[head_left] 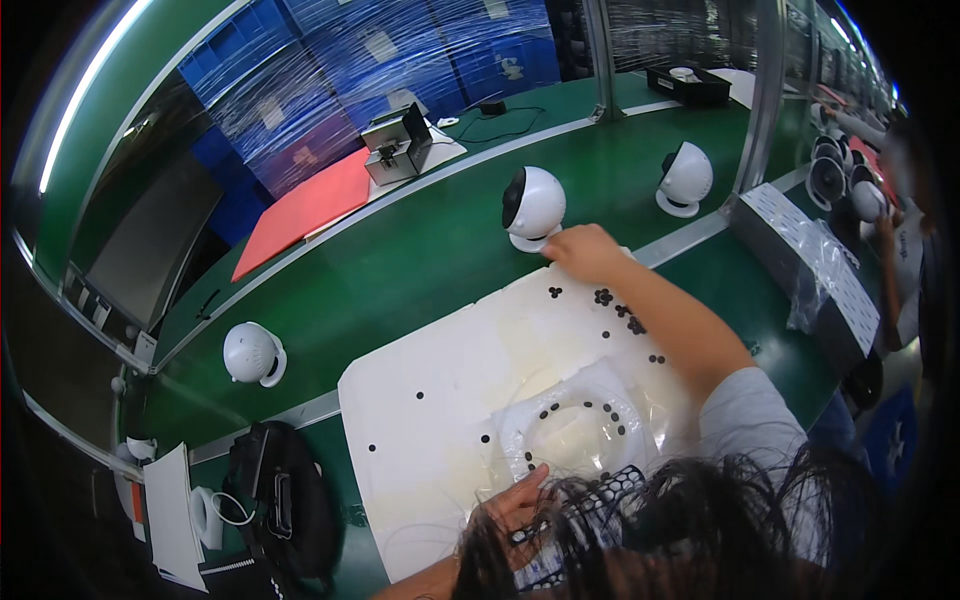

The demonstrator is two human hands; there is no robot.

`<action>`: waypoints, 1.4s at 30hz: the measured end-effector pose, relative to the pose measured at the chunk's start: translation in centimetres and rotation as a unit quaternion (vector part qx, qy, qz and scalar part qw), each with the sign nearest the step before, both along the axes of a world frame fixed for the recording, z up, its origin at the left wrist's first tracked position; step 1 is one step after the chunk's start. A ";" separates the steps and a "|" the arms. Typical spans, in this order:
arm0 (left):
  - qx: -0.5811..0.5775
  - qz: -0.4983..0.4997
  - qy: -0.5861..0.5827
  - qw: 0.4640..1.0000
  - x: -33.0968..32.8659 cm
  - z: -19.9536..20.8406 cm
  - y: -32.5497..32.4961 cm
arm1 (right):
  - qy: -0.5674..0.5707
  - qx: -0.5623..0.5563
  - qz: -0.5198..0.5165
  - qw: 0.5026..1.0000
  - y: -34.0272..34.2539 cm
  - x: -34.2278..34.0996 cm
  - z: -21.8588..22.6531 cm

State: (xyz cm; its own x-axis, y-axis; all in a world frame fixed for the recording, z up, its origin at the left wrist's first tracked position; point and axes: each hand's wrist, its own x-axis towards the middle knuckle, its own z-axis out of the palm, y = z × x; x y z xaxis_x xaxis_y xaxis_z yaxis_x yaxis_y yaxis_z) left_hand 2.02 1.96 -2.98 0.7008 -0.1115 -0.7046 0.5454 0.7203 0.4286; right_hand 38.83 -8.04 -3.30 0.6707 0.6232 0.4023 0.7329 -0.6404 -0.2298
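Note:
A white ball-shaped device [540, 200] with a dark face stands on its round foot, on the green surface beyond the white board [450, 345]. My right hand [588, 254] reaches across the board with curled fingers, and the fingertips touch that foot. Close to me, my left hand [512, 502] grips a sheet of round black pads [620, 488] at its left side. Hair covers much of this hand and sheet. Just beyond it lies a white ring-shaped piece [515, 435] under clear film, with several black pads around it. More loose pads [603, 297] dot the board.
Similar white devices stand at the right [688, 178] and left [250, 352]. A perforated metal box [810, 260] with clear plastic sits right; a black bag [285, 500] lies left. Beyond a metal rail are a red sheet [310, 210] and an opened metal case [398, 145]. Another person works far right.

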 end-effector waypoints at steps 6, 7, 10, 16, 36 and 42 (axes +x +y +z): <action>-0.030 -0.095 -0.171 0.980 -1.3 -2.0 1.5 | 0.020 0.015 -0.381 0.924 -13.4 6.6 -0.5; 0.030 -0.100 -0.167 0.980 -0.6 0.3 0.6 | -0.034 0.026 -0.370 0.928 -15.0 6.5 -1.5; 0.349 -0.104 -0.320 0.875 -0.7 3.2 -0.4 | -0.112 0.019 -0.326 0.938 -14.5 5.4 -0.8; 0.529 -0.117 -0.534 0.649 -0.4 3.3 -0.6 | -0.170 0.270 -0.087 0.944 -14.0 -3.3 4.8; 0.469 0.041 -0.326 0.820 -4.0 6.5 -2.1 | 0.127 0.175 0.384 0.898 -9.9 -26.2 11.1; 0.494 0.060 -0.350 0.793 -3.6 5.5 -1.7 | 0.155 0.160 0.327 0.918 -10.1 -26.1 10.4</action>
